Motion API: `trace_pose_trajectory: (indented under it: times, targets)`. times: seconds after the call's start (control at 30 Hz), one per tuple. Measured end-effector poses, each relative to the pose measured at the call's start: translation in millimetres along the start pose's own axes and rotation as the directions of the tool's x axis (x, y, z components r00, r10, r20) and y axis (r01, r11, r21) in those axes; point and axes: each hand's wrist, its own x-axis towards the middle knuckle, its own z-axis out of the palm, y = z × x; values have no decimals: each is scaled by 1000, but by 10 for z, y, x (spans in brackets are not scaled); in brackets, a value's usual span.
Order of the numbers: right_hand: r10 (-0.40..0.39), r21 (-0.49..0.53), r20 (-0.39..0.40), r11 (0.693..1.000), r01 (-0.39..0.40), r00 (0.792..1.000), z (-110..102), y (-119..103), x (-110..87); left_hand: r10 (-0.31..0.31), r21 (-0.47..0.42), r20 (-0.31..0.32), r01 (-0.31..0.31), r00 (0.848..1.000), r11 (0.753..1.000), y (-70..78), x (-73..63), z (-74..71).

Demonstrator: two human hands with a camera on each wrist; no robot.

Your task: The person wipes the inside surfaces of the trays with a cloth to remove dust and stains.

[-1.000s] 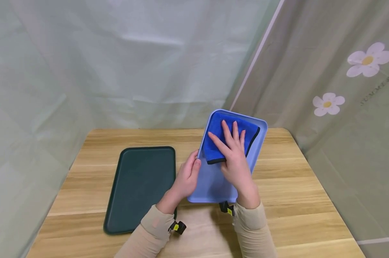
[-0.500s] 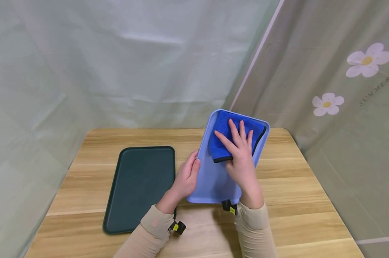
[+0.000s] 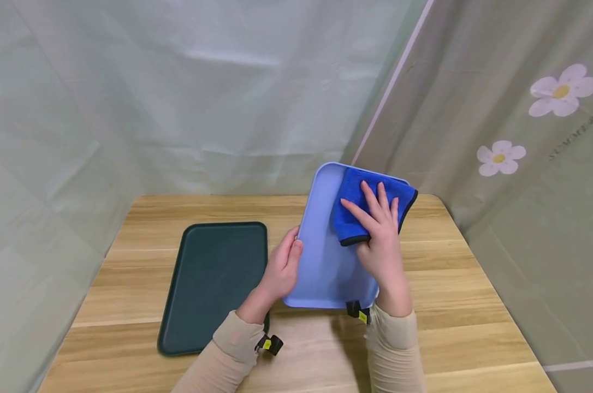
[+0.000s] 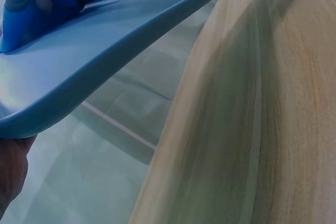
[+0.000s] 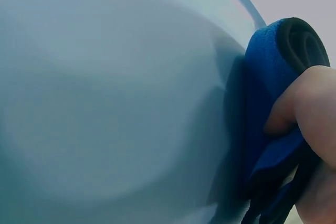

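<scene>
In the head view my left hand (image 3: 282, 267) grips the left rim of a light blue tray (image 3: 321, 267), thumb on top. The tray is held tilted above the table. My right hand (image 3: 385, 245) presses a folded blue cloth (image 3: 350, 218) with black edging against the tray's upper right part. Its fingers are spread over the cloth, and the thumb is tucked in at the near edge. In the right wrist view the thumb is bent against the folded cloth (image 5: 262, 87). One cloth corner sticks out past the tray's right rim.
A dark green tray (image 3: 218, 284) lies flat at the left of the wooden table (image 3: 454, 284). Pale curtains (image 3: 218, 98) hang behind and on both sides, with flower prints on the right one. Each wrist wears a small black camera.
My right hand has slid the cloth rightward across the blue tray, so it now overlaps the right rim. The left hand keeps its hold, and the tray has shifted only slightly.
</scene>
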Motion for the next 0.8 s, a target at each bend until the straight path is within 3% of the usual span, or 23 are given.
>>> trace_pose_trajectory:
  times: [0.27,0.53,0.8]
  targets:
    - [71,3,-46,998,-71,996,-45,3,-1,-4,-3,-14,4,1000,1000,7,-5,-6]
    - [186,9,-78,982,-186,979,-46,9,-4,10,-12,-19,-11,1000,1000,5,2,-7]
    - [215,-15,-70,976,-217,974,-64,-9,-7,1,-24,-27,-2,1000,1000,15,-8,-1]
